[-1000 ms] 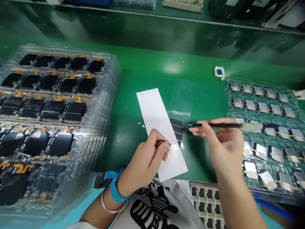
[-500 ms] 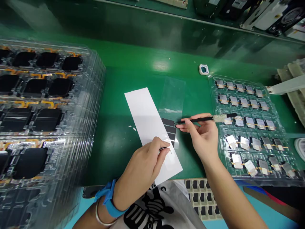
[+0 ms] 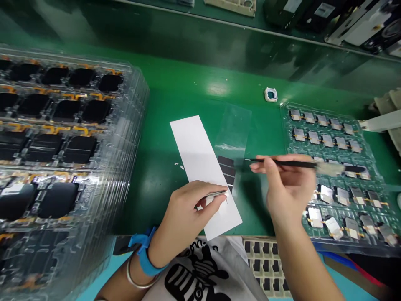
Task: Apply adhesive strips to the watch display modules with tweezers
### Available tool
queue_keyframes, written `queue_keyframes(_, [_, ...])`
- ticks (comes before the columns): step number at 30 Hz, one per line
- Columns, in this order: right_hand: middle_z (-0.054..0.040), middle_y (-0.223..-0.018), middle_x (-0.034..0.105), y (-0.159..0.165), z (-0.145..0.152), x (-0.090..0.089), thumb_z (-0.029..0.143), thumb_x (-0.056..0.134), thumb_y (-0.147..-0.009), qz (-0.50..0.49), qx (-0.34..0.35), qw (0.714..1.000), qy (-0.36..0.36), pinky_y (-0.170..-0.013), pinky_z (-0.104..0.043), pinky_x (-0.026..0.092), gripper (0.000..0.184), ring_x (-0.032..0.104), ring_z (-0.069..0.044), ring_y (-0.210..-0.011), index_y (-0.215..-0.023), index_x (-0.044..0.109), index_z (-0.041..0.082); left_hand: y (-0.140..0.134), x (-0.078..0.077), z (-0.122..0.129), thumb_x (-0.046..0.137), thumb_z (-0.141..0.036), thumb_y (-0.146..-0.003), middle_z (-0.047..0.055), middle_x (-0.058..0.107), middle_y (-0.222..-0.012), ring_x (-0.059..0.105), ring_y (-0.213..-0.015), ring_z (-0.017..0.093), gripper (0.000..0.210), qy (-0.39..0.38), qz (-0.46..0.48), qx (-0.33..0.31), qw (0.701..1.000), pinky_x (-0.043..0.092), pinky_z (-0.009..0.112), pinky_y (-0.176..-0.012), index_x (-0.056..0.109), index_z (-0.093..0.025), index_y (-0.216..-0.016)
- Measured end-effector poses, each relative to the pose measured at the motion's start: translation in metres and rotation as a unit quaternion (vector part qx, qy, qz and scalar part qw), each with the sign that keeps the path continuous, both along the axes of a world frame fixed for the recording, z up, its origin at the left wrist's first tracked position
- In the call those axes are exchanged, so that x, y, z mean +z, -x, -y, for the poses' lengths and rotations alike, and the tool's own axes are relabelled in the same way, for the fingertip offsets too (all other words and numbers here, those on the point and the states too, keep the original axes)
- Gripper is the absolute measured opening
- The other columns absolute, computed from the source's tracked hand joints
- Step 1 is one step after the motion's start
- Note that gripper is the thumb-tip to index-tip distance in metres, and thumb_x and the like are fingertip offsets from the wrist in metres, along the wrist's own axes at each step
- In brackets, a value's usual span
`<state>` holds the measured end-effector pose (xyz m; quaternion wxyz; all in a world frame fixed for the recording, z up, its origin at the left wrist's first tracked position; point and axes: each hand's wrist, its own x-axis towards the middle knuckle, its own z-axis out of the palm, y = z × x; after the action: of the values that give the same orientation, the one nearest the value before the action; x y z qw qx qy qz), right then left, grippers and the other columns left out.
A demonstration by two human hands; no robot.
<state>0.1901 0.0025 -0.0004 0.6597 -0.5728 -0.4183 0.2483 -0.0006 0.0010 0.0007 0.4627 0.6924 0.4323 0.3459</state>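
Observation:
My left hand (image 3: 191, 209) is closed over the lower part of a white paper strip (image 3: 196, 146). Between its thumb and fingers is a small thin flat part (image 3: 216, 193), seen nearly edge-on and mostly hidden. My right hand (image 3: 290, 179) grips slim black tweezers (image 3: 294, 163) with pale wrapping near the rear end. Their tip points left, apart from the black rectangular stickers (image 3: 228, 170), which sit in a column on a clear film sheet (image 3: 234, 125). The paper strip lies beside this column, on its left.
Stacked clear trays (image 3: 131, 125) holding black screens with orange flex cables rise on the left. At right lies a clear tray (image 3: 290, 146) of small silvery parts. A white square frame (image 3: 270, 95) stands at the back. White scraps (image 3: 182, 167) lie left of the strip.
My right hand has moved right with the tweezers, whose tip has come away from the black stickers. My left hand has turned slightly, and the part in it shows more. The view has shifted a little.

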Motion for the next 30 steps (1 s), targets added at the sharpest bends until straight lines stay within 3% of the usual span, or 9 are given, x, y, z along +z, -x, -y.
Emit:
queue_keyframes(2, [0.001,-0.081,0.07,0.012,0.009,0.015,0.012,0.073,-0.086,0.011,0.013,0.998,-0.061,-0.066,-0.026,0.066,0.019,0.075,-0.016,-0.075,-0.092,0.057,0.02,0.001,0.001,0.0,0.064,-0.019,-0.094,0.004,0.077,-0.095,0.067,-0.076,0.015,0.014,0.002,0.015,-0.001,1.0,0.048,0.022,-0.059,0.075,-0.021,-0.103])
queue_keyframes(4, [0.0,-0.084,0.071,0.028,0.021,0.027,0.004,0.067,-0.087,0.022,0.068,0.994,-0.085,-0.073,-0.034,0.068,0.021,0.075,-0.018,-0.079,-0.096,0.057,0.021,0.002,0.001,0.001,0.061,-0.019,-0.096,0.006,0.076,-0.098,0.068,-0.084,0.017,0.02,-0.002,0.025,-0.009,1.0,0.05,0.024,-0.066,0.074,-0.021,-0.111])
queue_keyframes(8, [-0.0023,-0.093,0.073,0.057,0.038,0.03,-0.005,0.059,-0.085,0.032,0.132,0.986,-0.094,-0.081,-0.042,0.069,0.032,0.075,-0.022,-0.092,-0.103,0.056,0.022,0.004,-0.001,0.003,0.054,-0.012,-0.097,0.003,0.069,-0.091,0.062,-0.075,0.014,0.034,-0.031,0.02,0.0,0.999,0.048,0.024,-0.066,0.067,-0.021,-0.127])
queue_keyframes(11, [-0.0032,-0.095,0.073,0.067,0.039,0.023,-0.007,0.057,-0.085,0.019,0.122,0.986,-0.108,-0.084,-0.043,0.068,0.034,0.075,-0.022,-0.095,-0.104,0.055,0.021,0.004,-0.003,0.003,0.048,-0.012,-0.098,0.001,0.061,-0.086,0.055,-0.068,0.012,0.045,-0.054,0.003,0.014,0.998,0.045,0.023,-0.062,0.057,-0.022,-0.141])
queue_keyframes(17, [-0.0026,-0.094,0.073,0.07,0.034,0.02,-0.006,0.057,-0.086,0.008,0.101,0.989,-0.108,-0.09,-0.047,0.067,0.033,0.074,-0.021,-0.095,-0.105,0.056,0.021,0.005,-0.001,0.002,0.047,-0.027,-0.101,0.003,0.055,-0.092,0.054,-0.075,0.015,0.055,-0.061,0.005,-0.002,0.998,0.049,0.028,-0.071,0.039,-0.019,-0.155])
queue_keyframes(24, [-0.0015,-0.092,0.072,0.07,0.033,0.016,-0.005,0.058,-0.085,0.017,0.083,0.99,-0.109,-0.085,-0.043,0.068,0.031,0.074,-0.019,-0.088,-0.103,0.056,0.02,0.007,-0.002,0.002,0.041,-0.032,-0.104,0.005,0.056,-0.096,0.054,-0.079,0.017,0.054,-0.047,0.024,-0.017,0.998,0.049,0.031,-0.078,0.035,-0.02,-0.156])
queue_keyframes(30, [-0.0006,-0.089,0.072,0.07,0.032,0.014,-0.003,0.059,-0.086,0.015,0.075,0.991,-0.109,-0.085,-0.044,0.068,0.029,0.075,-0.02,-0.088,-0.101,0.056,0.021,0.006,-0.002,0.002,0.039,-0.032,-0.105,0.005,0.055,-0.094,0.053,-0.077,0.017,0.052,-0.049,0.013,-0.014,0.999,0.048,0.03,-0.074,0.037,-0.02,-0.156])
